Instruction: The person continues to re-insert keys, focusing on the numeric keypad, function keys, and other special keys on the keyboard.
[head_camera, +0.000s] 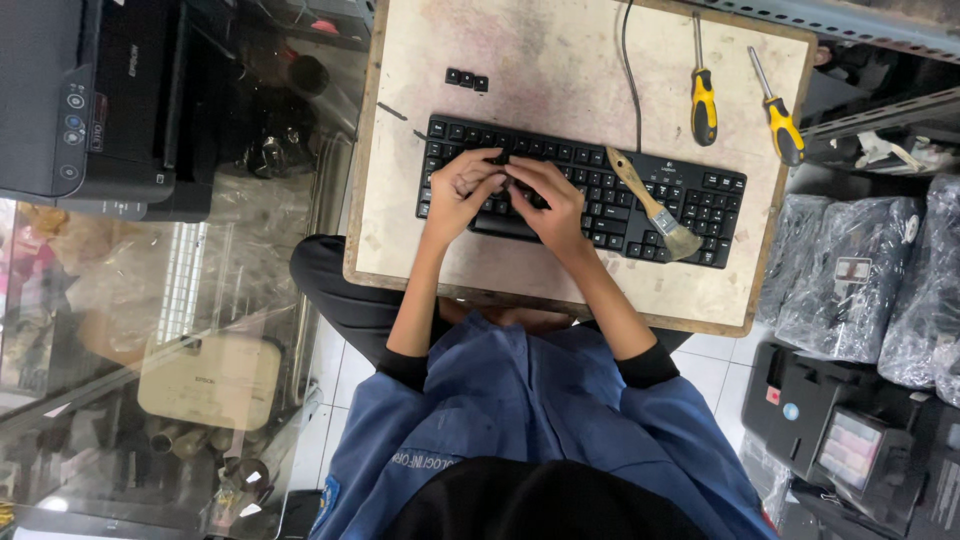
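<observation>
Head view is showing the left hand (457, 190) and right hand (548, 197) pinching together over keys of the black keyboard (600, 195) lying on the tabletop (560, 60), whose small, light, probably brittle keycaps seem best gripped by their edges.

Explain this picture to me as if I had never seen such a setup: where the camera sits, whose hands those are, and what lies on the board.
There is only one picture, and it looks straight down on a seated person and their two bare hands. The left hand and right hand meet over a black keyboard on a worn board; whether they pinch anything is hidden. A paintbrush lies across the keys. Three loose black keys and two yellow-handled screwdrivers lie beyond it.
</observation>
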